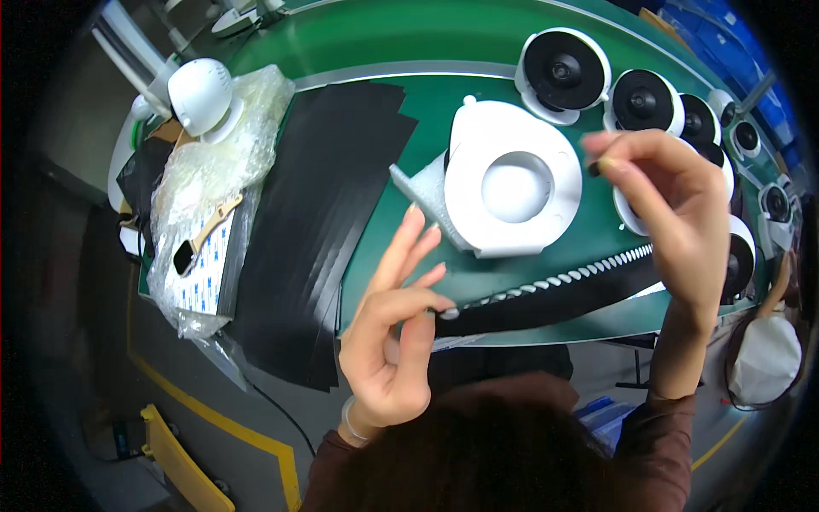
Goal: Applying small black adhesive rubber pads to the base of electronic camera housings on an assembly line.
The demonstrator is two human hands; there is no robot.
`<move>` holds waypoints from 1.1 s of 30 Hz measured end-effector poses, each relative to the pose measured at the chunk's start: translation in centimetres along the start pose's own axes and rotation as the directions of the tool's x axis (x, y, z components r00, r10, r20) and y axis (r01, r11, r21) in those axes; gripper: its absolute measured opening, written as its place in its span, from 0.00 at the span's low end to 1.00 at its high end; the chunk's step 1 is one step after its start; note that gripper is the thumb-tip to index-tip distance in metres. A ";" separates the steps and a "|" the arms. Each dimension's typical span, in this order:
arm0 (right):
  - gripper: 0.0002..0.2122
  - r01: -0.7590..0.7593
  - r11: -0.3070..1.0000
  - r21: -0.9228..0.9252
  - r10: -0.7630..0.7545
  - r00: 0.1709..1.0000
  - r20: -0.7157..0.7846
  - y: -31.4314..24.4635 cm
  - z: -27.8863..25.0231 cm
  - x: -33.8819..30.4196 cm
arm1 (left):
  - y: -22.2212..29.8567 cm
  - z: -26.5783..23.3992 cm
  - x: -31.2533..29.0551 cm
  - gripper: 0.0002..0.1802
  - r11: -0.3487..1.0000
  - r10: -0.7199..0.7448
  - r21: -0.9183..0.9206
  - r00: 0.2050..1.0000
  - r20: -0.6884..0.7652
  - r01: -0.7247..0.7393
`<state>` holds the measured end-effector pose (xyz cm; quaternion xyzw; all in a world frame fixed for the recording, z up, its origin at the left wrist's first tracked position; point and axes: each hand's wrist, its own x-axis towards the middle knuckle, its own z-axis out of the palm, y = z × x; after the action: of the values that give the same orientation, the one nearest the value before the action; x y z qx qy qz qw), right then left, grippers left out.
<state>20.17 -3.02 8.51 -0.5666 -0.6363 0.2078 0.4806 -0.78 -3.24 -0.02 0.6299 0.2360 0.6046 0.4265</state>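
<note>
My left hand (388, 341) pinches the left end of a black strip (546, 303) between thumb and index finger, its other fingers stretched out. A row of small whitish round pads lines the strip's upper edge, and the strip runs right until my right forearm hides it. My right hand (674, 200) is raised on the right, its thumb and index finger closed on a small black round piece (595, 169). Between the hands, a white rounded housing (559, 218) with a circular recess lies on a pale foam block (435, 200).
Several white devices with black round fronts (563, 68) stand along the right of the green table (409, 43). At left lie black sheets (316, 196), bubble wrap (213, 158), a watch (198, 239) on patterned sheets and a white device (200, 94). Another person's arm (776, 286) shows far right.
</note>
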 end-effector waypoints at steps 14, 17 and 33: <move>0.05 -0.106 0.965 -0.241 0.116 0.993 0.025 -0.5 0.8 1.5 | -1.0 0.8 -0.4 0.09 0.996 -0.017 -0.085 0.993 0.120 0.027; 0.05 -0.108 0.955 -0.278 0.117 0.993 0.015 -0.6 0.9 1.5 | -1.4 0.8 -0.1 0.09 0.995 0.015 -0.099 0.987 0.158 0.001; 0.16 0.141 0.985 -0.103 -0.153 0.979 -0.131 0.5 0.6 2.0 | -0.1 0.4 -0.9 0.08 0.967 0.058 0.245 0.998 0.034 -0.065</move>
<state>20.10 -0.83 8.56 -0.5528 -0.6507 0.1021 0.5105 -0.53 -4.02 -0.52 0.6928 0.2839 0.5754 0.3292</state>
